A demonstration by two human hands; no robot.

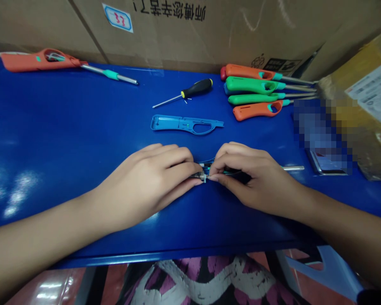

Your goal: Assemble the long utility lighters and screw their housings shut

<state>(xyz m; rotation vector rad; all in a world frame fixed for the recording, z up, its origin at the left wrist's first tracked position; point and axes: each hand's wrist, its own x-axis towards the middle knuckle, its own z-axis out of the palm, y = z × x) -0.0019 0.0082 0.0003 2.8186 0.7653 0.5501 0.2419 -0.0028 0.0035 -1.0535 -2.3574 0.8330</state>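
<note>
A lighter part (203, 174) sits between the left hand (146, 182) and right hand (254, 180) on the surface (51, 127). Straight ahead of the hands lies a lighter shell (187, 125), with a screwdriver (197, 88) beyond it. Four lighters (254, 91) lie ahead and to the right, another lighter (41, 60) ahead and to the left. A package (368, 106) sits far right; cardboard boxes (190, 25) stand behind everything.

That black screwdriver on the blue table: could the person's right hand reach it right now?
Probably yes: the screwdriver lies beyond only a low, flat blue lighter casing, but the right hand must first release the small part it pinches with the left hand.
</note>
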